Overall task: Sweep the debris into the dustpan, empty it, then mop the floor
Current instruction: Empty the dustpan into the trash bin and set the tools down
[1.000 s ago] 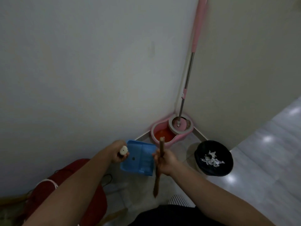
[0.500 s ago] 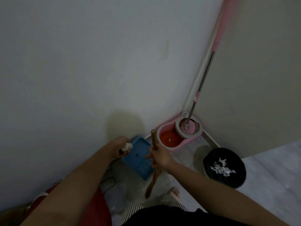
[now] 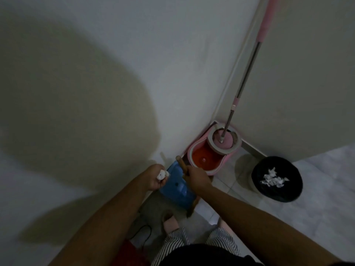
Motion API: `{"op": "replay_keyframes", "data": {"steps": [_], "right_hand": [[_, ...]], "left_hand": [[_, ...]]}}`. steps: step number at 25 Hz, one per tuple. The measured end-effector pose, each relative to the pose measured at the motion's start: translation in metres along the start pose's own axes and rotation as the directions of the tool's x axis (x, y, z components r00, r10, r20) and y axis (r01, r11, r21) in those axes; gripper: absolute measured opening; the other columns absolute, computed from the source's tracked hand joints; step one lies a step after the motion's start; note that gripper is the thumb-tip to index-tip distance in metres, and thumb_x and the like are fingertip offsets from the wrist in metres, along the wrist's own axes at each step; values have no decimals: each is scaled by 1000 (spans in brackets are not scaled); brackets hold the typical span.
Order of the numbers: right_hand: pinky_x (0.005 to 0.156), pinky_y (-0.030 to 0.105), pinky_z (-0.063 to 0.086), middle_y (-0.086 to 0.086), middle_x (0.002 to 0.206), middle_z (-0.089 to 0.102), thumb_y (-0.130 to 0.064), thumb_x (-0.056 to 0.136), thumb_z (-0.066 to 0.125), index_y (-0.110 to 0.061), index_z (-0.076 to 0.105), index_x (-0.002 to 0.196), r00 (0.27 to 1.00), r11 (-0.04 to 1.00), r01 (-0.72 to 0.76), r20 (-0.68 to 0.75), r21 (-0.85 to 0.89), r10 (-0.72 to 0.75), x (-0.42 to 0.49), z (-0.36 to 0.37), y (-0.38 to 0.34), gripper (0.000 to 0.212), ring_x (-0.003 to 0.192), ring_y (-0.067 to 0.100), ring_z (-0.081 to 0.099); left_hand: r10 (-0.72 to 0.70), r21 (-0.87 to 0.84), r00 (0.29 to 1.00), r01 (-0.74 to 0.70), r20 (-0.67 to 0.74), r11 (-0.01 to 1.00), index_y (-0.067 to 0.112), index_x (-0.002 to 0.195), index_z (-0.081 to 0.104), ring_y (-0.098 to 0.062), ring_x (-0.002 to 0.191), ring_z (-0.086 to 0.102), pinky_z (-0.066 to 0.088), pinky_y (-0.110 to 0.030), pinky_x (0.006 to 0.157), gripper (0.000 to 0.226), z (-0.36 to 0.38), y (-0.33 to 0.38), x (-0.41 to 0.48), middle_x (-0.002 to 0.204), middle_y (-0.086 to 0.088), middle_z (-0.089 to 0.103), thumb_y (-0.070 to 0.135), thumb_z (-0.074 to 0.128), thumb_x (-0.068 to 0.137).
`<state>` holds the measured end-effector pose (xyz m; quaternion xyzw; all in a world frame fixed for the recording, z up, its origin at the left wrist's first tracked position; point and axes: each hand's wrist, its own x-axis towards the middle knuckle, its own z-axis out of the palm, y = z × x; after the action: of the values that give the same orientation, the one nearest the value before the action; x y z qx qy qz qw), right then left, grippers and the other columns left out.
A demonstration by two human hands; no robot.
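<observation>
My left hand [image 3: 154,177] grips the dustpan [image 3: 176,191] handle, my right hand [image 3: 197,178] wraps what seems the broom [image 3: 181,163]; the mop [image 3: 247,73] stands near-upright in the bucket [image 3: 190,153] at the floor's corner, nearest my right.

The light is dim. A broad soft shadow covers the wall [image 3: 80,96] above the left hand [image 3: 153,177]. Frame edges bow.

mop [image 3: 247,70] in bucket [image 3: 192,153] | bucket in corner [image 3: 216,114] | bin [image 3: 294,189] right of bucket | dustpan [image 3: 176,188] left of bucket
</observation>
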<state>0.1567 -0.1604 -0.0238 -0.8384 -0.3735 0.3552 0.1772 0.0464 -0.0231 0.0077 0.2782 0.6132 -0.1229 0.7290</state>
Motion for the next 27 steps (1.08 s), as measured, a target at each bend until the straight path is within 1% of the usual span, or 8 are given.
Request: {"op": "replay_keyframes", "data": {"steps": [3,6,10,14,16,20,23,27], "right_hand": [[61,18,41,-10,79,53,-26,93,56,-26,58,96,999,999,-44,14,-31,44,27,9,-12,3,71,6,54],[56,18,38,-12,72,48,-32,92,56,-29,51,87,999,996,-29,26,-87,31,46,9,-18,7,65,6,51],[54,19,38,-11,68,47,-34,90,55,-31,49,85,1000,991,-2,-7,-137,2,63,1,-29,8,63,6,51],[57,25,45,-4,81,60,-34,92,54,-22,60,100,998,979,66,-4,-192,-68,74,-2,-45,16,71,13,59],[61,28,49,2,88,65,-31,94,51,-17,63,103,995,969,93,-10,-228,-98,80,-2,-56,21,76,18,62],[62,28,49,7,90,68,-27,94,49,-13,65,102,994,974,90,-40,-206,-100,89,5,-73,23,79,23,65],[74,35,55,8,99,68,-26,92,52,-14,63,115,996,991,62,-51,-115,-69,88,12,-77,28,89,24,66],[74,34,54,4,101,66,-30,92,54,-15,63,113,993,996,78,-82,-50,-82,80,18,-72,27,88,19,63]], "left_hand": [[36,59,999,-35,-6,998,4,87,52,-13,49,49,43,-15,41,22,-4,12,20,73,-11,52,19,39,98],[154,137,988,-155,13,978,7,85,57,-18,63,52,49,-28,62,19,-8,22,30,77,-12,55,16,47,98],[320,304,947,-312,26,900,12,119,56,-24,91,60,50,-40,93,22,-16,36,37,99,-10,60,15,47,100],[530,690,846,-353,-52,631,0,125,57,-32,107,60,48,-44,100,32,-6,34,33,114,-18,62,13,41,101],[598,735,799,-370,-60,569,-1,117,61,-36,108,59,47,-44,99,28,-5,26,29,112,-21,63,8,41,100],[551,586,832,-413,-69,697,1,112,64,-39,107,58,47,-45,95,26,-14,20,26,111,-26,62,3,42,98],[460,364,883,-400,-94,841,21,86,64,-23,89,58,45,-34,79,26,-11,24,17,101,-14,62,7,45,97],[407,256,903,-365,-135,895,23,88,62,-18,88,56,45,-32,78,21,-9,22,13,97,-8,61,12,46,98]]}}
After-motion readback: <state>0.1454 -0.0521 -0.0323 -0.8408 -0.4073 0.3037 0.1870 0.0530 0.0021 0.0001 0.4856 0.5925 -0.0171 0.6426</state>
